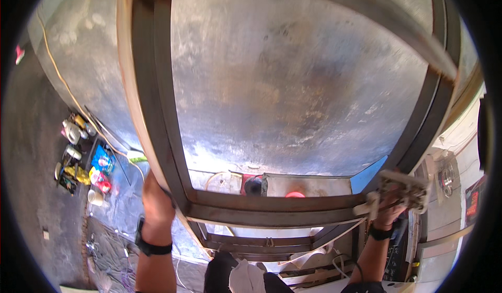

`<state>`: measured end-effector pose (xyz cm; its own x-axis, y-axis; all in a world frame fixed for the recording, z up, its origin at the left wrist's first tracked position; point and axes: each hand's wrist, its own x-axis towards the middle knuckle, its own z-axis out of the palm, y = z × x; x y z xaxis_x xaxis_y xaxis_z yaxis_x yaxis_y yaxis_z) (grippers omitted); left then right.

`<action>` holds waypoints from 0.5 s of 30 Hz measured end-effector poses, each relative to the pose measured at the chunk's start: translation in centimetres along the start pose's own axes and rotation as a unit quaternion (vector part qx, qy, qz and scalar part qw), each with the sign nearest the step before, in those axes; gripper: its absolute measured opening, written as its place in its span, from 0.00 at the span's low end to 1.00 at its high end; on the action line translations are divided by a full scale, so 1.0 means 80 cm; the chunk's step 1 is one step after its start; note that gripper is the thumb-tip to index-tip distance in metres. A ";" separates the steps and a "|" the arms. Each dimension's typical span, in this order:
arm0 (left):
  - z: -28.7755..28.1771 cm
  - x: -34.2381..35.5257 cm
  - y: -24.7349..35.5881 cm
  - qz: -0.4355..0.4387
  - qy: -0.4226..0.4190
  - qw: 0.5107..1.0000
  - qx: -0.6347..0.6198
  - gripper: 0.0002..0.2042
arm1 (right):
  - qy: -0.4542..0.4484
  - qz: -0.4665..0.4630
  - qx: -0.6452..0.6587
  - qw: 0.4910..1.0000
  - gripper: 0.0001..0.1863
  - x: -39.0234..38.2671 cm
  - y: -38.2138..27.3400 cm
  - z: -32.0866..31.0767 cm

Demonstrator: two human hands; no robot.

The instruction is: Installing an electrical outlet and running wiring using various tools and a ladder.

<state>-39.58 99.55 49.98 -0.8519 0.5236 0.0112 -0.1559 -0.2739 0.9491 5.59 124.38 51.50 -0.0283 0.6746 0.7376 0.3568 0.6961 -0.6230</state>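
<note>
A large rectangular metal frame (277,209) of brown-grey bars rises in front of me, tilted, with rust-coloured patches on its edges. Low on its left upright is my left hand (157,201), closed round the bar; its fingertips are hidden behind the metal. At the lower right corner, my right hand (389,214) is closed on a grey metal fitting (405,191) with several plates and projecting parts. The fitting lies against or just in front of the corner, and covers most of those fingers. Each wrist wears a black band.
A stained grey wall (293,83) stands behind the frame. Bottles, bags and a white cup (95,197) lie on the floor at left, near a yellowish cable (68,86). A second, lower metal frame (261,243) sits by my legs. Shelving or panels (444,209) stand at right.
</note>
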 end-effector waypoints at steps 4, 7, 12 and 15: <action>-0.011 -0.001 -0.018 0.041 -0.045 0.984 0.167 0.19 | -0.041 0.138 0.087 0.986 0.28 -0.026 0.010 -0.019; -0.003 -0.005 -0.003 -0.093 -0.027 0.995 -0.009 0.18 | -0.056 0.202 0.130 0.969 0.31 0.017 -0.042 -0.032; 0.005 0.001 0.001 -0.128 -0.025 0.991 -0.042 0.18 | -0.015 0.123 0.165 0.978 0.33 0.159 -0.173 -0.038; -0.011 0.005 0.004 -0.131 -0.036 0.991 0.008 0.19 | -0.033 0.118 0.224 0.967 0.36 0.280 -0.218 -0.027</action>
<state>-40.39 98.96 50.01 -0.7453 0.6310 -0.2151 -0.3589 -0.1079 0.9271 0.77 126.82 79.46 -0.0606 0.8315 0.5522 -0.0795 0.5475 -0.8331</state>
